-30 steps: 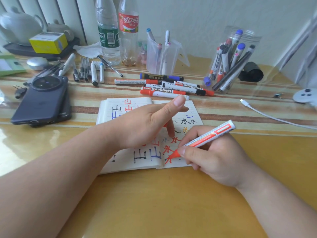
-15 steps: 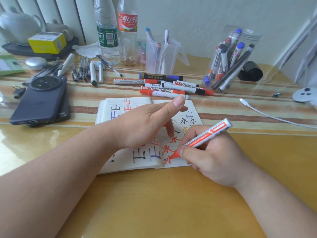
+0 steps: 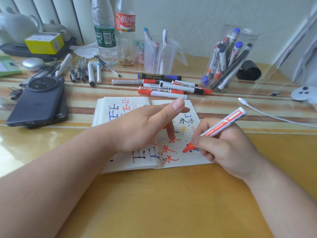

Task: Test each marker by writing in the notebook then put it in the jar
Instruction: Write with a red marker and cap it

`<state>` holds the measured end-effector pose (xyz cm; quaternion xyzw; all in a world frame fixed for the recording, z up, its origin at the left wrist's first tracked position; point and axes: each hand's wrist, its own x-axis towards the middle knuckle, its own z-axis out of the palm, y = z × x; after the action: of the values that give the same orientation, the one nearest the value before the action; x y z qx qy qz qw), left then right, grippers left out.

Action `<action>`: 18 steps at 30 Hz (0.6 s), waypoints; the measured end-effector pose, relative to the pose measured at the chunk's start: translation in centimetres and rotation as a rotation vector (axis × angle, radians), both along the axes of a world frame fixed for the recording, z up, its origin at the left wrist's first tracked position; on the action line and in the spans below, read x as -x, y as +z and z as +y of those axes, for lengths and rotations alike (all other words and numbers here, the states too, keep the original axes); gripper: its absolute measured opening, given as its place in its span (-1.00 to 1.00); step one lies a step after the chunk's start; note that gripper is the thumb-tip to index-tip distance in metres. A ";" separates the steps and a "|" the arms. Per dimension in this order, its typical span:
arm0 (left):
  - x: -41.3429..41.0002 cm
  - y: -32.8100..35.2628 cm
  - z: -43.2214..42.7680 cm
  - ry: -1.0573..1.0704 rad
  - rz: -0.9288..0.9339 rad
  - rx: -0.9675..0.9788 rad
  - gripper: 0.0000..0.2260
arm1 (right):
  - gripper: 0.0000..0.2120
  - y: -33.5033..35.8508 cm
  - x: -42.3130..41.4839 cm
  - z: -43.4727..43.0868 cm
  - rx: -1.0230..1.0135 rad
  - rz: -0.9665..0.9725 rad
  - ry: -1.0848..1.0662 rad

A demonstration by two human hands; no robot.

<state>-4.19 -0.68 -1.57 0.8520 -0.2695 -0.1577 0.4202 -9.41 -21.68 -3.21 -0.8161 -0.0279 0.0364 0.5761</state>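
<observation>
Red marker [image 3: 221,127] in curled right hand [image 3: 228,150], tip by 水 [image 3: 166,149] in notebook [image 3: 188,162]; left hand [image 3: 137,127] uncurled.

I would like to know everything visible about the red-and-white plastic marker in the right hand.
The red-and-white plastic marker has a white barrel with a red printed label and a red tapered nose; no cap is on it. It slants, rear end up to the right, tip down-left at the right page of the open lined paper notebook. The right hand grips its lower barrel. Whether the tip touches the paper cannot be told.
</observation>
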 end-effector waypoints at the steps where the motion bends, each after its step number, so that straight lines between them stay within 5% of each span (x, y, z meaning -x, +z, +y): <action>1: 0.1 0.1 0.0 -0.008 0.002 0.004 -0.31 | -0.93 0.0 0.0 0.0 0.010 0.001 0.011; 18: 0.3 0.2 -0.2 -0.035 0.011 -0.011 -0.33 | -0.91 0.0 0.5 0.2 0.118 -0.042 0.118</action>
<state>-4.49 -0.93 -1.38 0.8485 -0.2813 -0.1712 0.4143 -9.87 -21.47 -3.18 -0.8461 -0.0859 0.0546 0.5233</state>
